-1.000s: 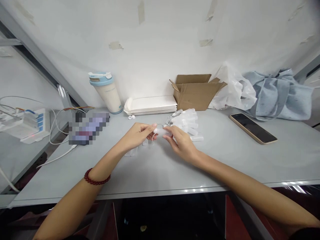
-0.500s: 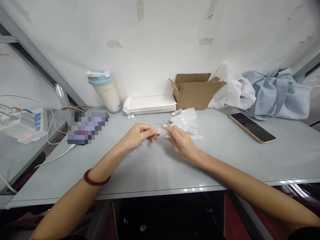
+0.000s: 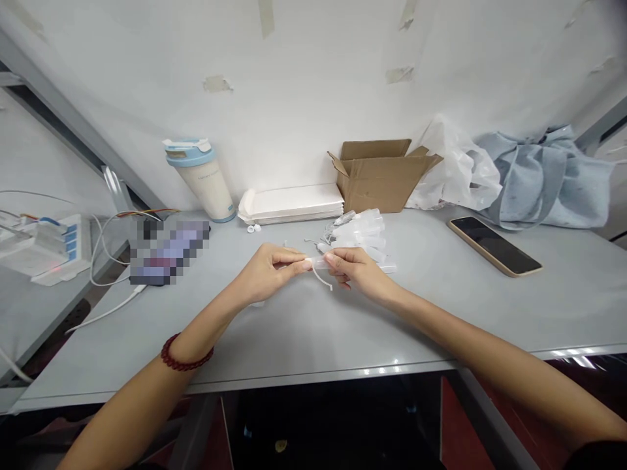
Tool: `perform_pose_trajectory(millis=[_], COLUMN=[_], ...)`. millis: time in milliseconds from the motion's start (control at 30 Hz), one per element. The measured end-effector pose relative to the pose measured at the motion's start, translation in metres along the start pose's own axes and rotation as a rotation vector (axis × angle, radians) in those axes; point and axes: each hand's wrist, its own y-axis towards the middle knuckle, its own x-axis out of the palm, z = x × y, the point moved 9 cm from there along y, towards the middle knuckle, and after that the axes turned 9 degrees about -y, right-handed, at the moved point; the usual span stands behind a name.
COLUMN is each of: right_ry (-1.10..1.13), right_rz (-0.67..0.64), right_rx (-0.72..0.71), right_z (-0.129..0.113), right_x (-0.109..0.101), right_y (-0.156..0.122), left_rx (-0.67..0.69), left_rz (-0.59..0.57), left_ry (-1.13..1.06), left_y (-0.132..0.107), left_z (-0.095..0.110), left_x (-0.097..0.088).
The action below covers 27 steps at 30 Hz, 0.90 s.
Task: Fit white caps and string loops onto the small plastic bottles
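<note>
Between my two hands is a slim translucent plastic tube (image 3: 319, 263), held roughly level above the table. My left hand (image 3: 264, 273) pinches its left end with thumb and fingers. A thin white strap (image 3: 322, 280) hangs down from that end and curves to the right. My right hand (image 3: 356, 269) grips the tube further right, fingers closed around it. Just behind that hand lies a pile of similar translucent tubes (image 3: 362, 228) with thin cords at their left ends. Another clear tube (image 3: 389, 267) pokes out beyond my right hand.
Along the wall stand a blue-lidded tumbler (image 3: 202, 183), flat white boxes (image 3: 294, 203), an open cardboard box (image 3: 385, 186), a white plastic bag (image 3: 453, 170) and a blue cloth bag (image 3: 553, 183). A phone (image 3: 494, 247) lies right; a pixelated device (image 3: 169, 251) with cables lies left. Small white caps (image 3: 253, 228) sit mid-table.
My right hand has closed on the tube, and both hands now hold it. The white strap hangs free below my left fingertips. The view has shifted slightly.
</note>
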Motion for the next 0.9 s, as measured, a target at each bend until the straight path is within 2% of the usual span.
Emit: perform_pose_trajectory(millis=[100,200,333,400,567,633,733,833,900], right_ry=[0.058,-0.035,-0.181,-0.211,-0.350,-0.508,-0.822,-1.105,-1.233], right_rz=[0.011,0.075,0.109,0.105,0.154,0.208,0.288,0.303,0.280], right_rx=[-0.006,-0.045,-0.080,-0.089,-0.154,-0.232,-0.372,-0.424,-0.391], right_z=[-0.002,-0.007,-0.011,-0.012,-0.018,-0.021,-0.024,-0.020,-0.016], right_x=[0.000,-0.003,-0.002,0.000,-0.003,-0.005,-0.005,0.001,0.004], right_y=[0.000,-0.001,-0.003,-0.005,-0.006,-0.008,-0.010,-0.009,-0.006], left_rx=[0.044,0.140,0.279,0.250,0.028,-0.051,-0.101,-0.121,-0.163], left_rz=[0.061,0.135,0.179,0.191,0.250,0.322,0.477,0.608,0.610], left_ry=[0.035,0.115,0.153,0.089,-0.047,-0.083,-0.075,0.132,0.350], left_y=[0.000,-0.002,-0.005,-0.004,-0.001,0.000,-0.001,-0.004,-0.004], left_z=[0.003,0.007,0.017,0.016,-0.002,-0.013,-0.031,-0.045,-0.056], left_x=[-0.003,-0.007,-0.009,-0.011,-0.018,-0.029,-0.057,-0.091,-0.105])
